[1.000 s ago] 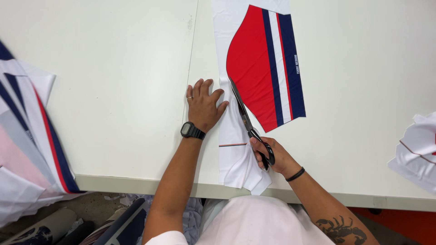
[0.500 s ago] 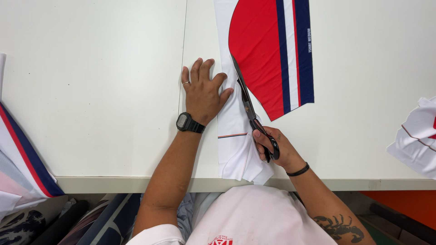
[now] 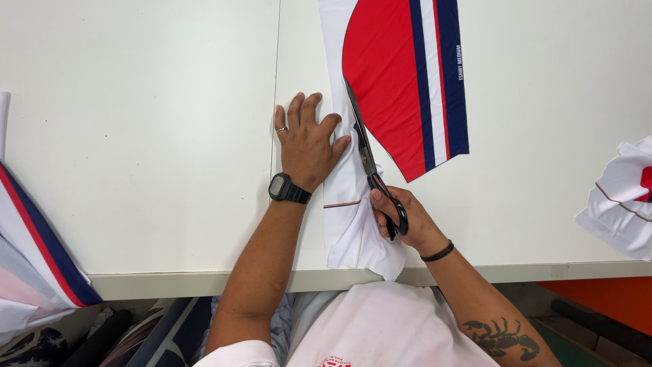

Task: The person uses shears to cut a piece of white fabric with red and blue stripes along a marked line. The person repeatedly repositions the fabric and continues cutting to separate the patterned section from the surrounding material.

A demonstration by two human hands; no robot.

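While we look down, our left hand point(image 3: 309, 139) lies flat w/ fingers spread wide on the white cloth point(image 3: 353, 204), pressing it onto the white table point(image 3: 149, 136). It holds nothing. A black watch point(image 3: 288, 189) sits on that wrist & a ring on one finger. Our left arm comes straight up from the table's near edge.

Our right hand point(image 3: 401, 217) is closed round the handles of the black scissors point(image 3: 370, 160), thumb & fingers thru the loops. The blades point away from us, along the edge where white cloth meets the red part point(image 3: 384, 88). We can't tell if the blades are apart. A black band is on the right wrist.

The cloth runs from the top of the table down over the near edge. Beside the red part are blue & white stripes w/ a small line of white print on the blue.

More cloth lies at the far right point(image 3: 621, 197) & far left point(image 3: 30, 251), well apart from our hands.
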